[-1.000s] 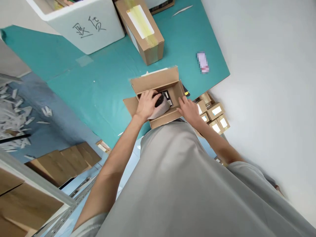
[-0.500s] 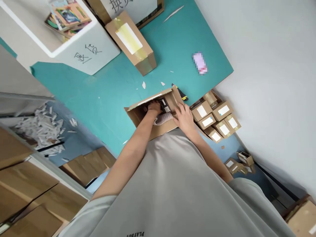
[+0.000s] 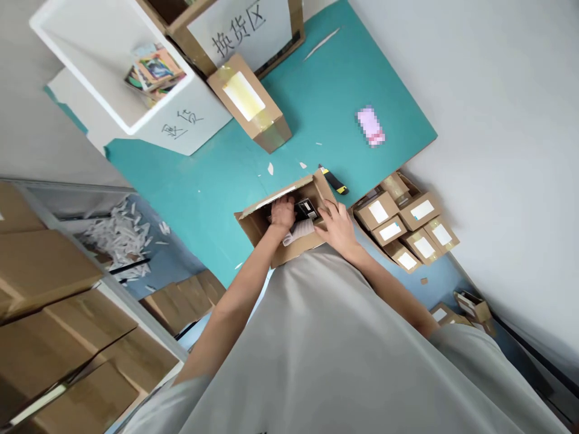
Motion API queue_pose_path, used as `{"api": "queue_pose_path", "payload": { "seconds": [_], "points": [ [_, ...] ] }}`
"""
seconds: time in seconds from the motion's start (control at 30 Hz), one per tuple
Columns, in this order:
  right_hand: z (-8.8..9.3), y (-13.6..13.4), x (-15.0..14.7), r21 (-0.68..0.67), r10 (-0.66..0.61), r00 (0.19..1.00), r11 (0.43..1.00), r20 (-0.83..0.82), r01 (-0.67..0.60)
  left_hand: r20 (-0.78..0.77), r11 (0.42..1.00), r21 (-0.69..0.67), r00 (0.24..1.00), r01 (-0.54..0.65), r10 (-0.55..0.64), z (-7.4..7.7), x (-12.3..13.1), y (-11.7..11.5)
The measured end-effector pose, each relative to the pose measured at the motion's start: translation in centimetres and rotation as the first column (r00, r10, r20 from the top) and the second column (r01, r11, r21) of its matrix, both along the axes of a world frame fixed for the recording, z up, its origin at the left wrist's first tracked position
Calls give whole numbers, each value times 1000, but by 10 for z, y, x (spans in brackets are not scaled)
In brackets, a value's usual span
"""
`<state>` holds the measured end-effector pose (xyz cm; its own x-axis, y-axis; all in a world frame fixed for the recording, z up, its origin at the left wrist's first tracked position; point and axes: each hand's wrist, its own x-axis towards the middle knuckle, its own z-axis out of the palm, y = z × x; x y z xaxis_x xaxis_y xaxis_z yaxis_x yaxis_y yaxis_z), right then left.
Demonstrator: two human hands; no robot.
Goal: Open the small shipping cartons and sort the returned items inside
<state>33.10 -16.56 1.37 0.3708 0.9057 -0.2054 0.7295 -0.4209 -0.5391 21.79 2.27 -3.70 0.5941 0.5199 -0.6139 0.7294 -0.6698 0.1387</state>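
Observation:
An open cardboard box [image 3: 257, 220] sits at the near edge of the teal table [image 3: 217, 175]. My left hand [image 3: 281, 212] reaches down inside it, fingers curled on the contents; what it grips is hidden. A black item with a white label [image 3: 306, 210] and a pale wrapped bundle [image 3: 299, 231] lie in the box. My right hand [image 3: 337, 226] rests on the box's right side, fingers spread toward the black item.
A black and yellow utility knife [image 3: 333, 179] lies just beyond the box. A taped carton [image 3: 251, 103], a white foam bin [image 3: 117, 78] and a labelled crate [image 3: 246, 30] stand at the back. Several small labelled boxes [image 3: 407, 223] are stacked to the right. Shelves with cartons [image 3: 58, 313] stand left.
The view has tilted and shifted. My left hand has gone deeper into the box, and the right hand has moved from the box's outer side onto its edge. The knife now shows.

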Motion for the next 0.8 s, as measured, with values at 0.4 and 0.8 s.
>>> {"api": "queue_pose_path", "payload": {
  "seconds": [0.4, 0.8],
  "points": [
    [39, 29, 21, 452, -123, 886, 824, -448, 343, 662, 692, -616, 229, -376, 714, 150, -82, 30],
    [117, 143, 15, 565, 112, 705, 691, -700, 451, 543, 537, -838, -236, -94, 806, 166, -66, 46]
  ]
}}
